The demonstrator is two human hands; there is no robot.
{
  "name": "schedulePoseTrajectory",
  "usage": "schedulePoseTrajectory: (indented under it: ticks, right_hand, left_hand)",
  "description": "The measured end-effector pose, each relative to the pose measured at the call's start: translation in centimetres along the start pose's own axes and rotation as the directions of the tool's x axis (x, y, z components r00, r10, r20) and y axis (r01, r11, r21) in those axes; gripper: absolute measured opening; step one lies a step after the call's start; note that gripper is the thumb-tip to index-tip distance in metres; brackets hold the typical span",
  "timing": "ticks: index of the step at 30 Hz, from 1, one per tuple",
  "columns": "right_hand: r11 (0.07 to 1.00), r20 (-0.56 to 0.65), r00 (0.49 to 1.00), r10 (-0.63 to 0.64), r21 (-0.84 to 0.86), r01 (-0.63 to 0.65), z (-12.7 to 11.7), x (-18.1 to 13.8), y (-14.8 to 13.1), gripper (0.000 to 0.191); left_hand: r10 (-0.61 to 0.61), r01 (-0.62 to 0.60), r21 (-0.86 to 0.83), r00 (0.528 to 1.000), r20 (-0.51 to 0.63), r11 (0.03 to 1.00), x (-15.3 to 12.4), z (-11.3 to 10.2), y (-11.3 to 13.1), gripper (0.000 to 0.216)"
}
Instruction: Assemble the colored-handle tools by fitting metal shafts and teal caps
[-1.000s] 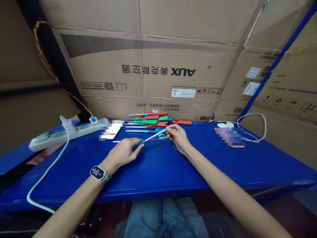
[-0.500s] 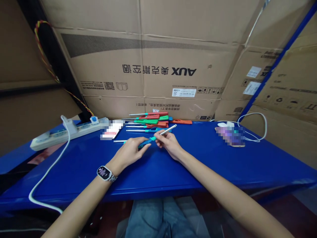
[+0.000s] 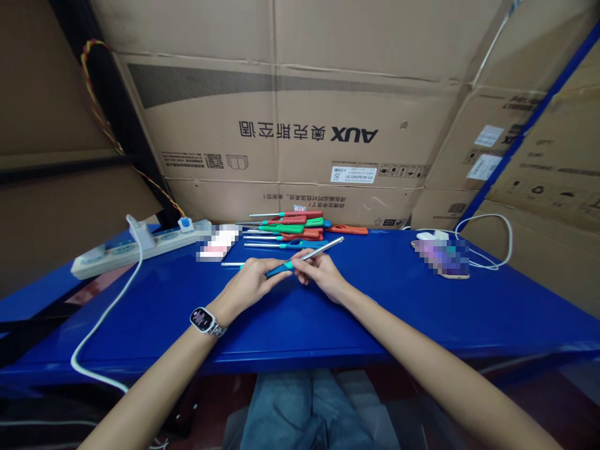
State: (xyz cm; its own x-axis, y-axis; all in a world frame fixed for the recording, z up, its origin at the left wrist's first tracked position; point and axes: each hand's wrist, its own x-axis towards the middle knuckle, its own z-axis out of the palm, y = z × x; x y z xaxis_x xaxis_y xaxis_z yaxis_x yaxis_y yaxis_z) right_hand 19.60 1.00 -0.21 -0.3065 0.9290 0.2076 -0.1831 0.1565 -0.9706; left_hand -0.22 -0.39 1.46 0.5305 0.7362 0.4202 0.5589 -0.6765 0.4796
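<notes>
A long-reach lighter (image 3: pixel 322 249) with a blue handle, a teal collar and a silver tube is held at a slant over the table, tube up to the right. My left hand (image 3: pixel 249 282) is closed round its handle. My right hand (image 3: pixel 324 276) pinches it near the collar, and the tube sticks out past those fingers. Another lighter (image 3: pixel 231 265) shows its silver tube beside my left hand, which hides the rest. Just beyond my hands lies a pile of similar lighters: red (image 3: pixel 300 214), green (image 3: pixel 285 229), orange (image 3: pixel 347 230) and blue (image 3: pixel 309 244).
On the blue table (image 3: pixel 300 334), a power strip (image 3: pixel 135 249) with a white cable stands at the left, near a blurred phone (image 3: pixel 219 242). A second phone (image 3: pixel 440 257) and a white charger (image 3: pixel 432 235) lie at the right. Cardboard (image 3: pixel 300 94) walls the back.
My right fingers sit closer to the collar, and more of the silver tube shows beyond them. The whole view has shifted slightly. My left hand keeps its grip.
</notes>
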Motion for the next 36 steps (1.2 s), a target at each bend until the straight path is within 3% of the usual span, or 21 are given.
schedulePoseTrajectory:
  ticks: [3, 12, 20, 30, 33, 36]
  right_hand:
    - [0.999, -0.047, 0.999, 0.008, -0.036, -0.010, 0.4, -0.1, -0.2, 0.039]
    - [1.000, 0.023, 0.999, -0.025, -0.012, 0.025, 0.1, -0.3, -0.6, 0.039]
    - [1.000, -0.012, 1.000, 0.001, 0.023, -0.001, 0.6, -0.2, -0.1, 0.041]
    - [0.998, -0.050, 0.998, -0.027, -0.050, 0.025, 1.3, -0.2, -0.4, 0.043]
    - [0.996, -0.089, 0.993, -0.079, -0.046, 0.075, 1.1, -0.2, -0.8, 0.044]
    - [0.992, -0.064, 0.991, -0.119, -0.056, 0.116, 0.7, -0.5, -0.9, 0.043]
  left_hand:
    - [0.008, -0.008, 0.026, 1.000, -0.004, 1.000, 0.0, 0.1, -0.1, 0.033]
    - [0.021, -0.021, 0.002, 0.999, 0.026, 1.000, -0.1, 0.2, -0.3, 0.034]
    - [0.058, -0.056, 0.093, 0.998, -0.014, 0.994, -0.1, 0.9, -0.1, 0.032]
    - [0.038, -0.038, 0.077, 0.999, 0.004, 0.996, 0.0, 0.7, 0.2, 0.029]
    - [-0.026, 0.025, -0.016, 0.998, -0.065, 1.000, 0.9, 0.5, 0.9, 0.030]
    - [-0.128, 0.073, -0.270, 0.973, -0.193, 0.960, 2.5, 0.6, 1.9, 0.034]
